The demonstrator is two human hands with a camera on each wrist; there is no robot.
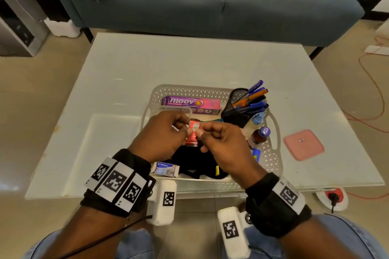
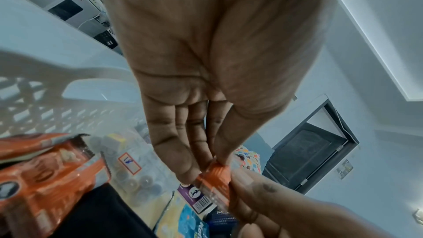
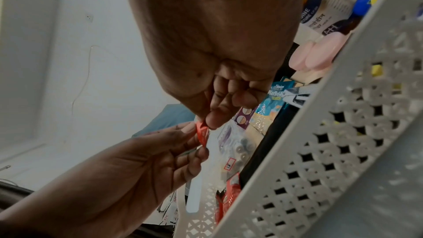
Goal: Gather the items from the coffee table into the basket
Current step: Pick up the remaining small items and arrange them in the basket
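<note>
Both hands meet above the white lattice basket [image 1: 271, 160] at the table's near edge. My left hand [image 1: 164, 134] and right hand [image 1: 219, 139] each pinch an end of a small red-orange wrapper [image 1: 194, 126] between thumb and fingertips. The left wrist view shows the wrapper [image 2: 215, 175] pinched at the fingertips, and in the right wrist view the same wrapper [image 3: 202, 133] sits between both hands. Below lie a purple moov box [image 1: 190, 104], a black mesh pen holder [image 1: 240, 105], a brown bottle [image 1: 257, 135] and a black cloth [image 1: 195, 162].
A pink square lid [image 1: 303, 144] lies on the white coffee table [image 1: 126, 73] to the right of the basket. A blue sofa [image 1: 210, 0] with a patterned cushion stands behind. Red cables run over the floor at the right.
</note>
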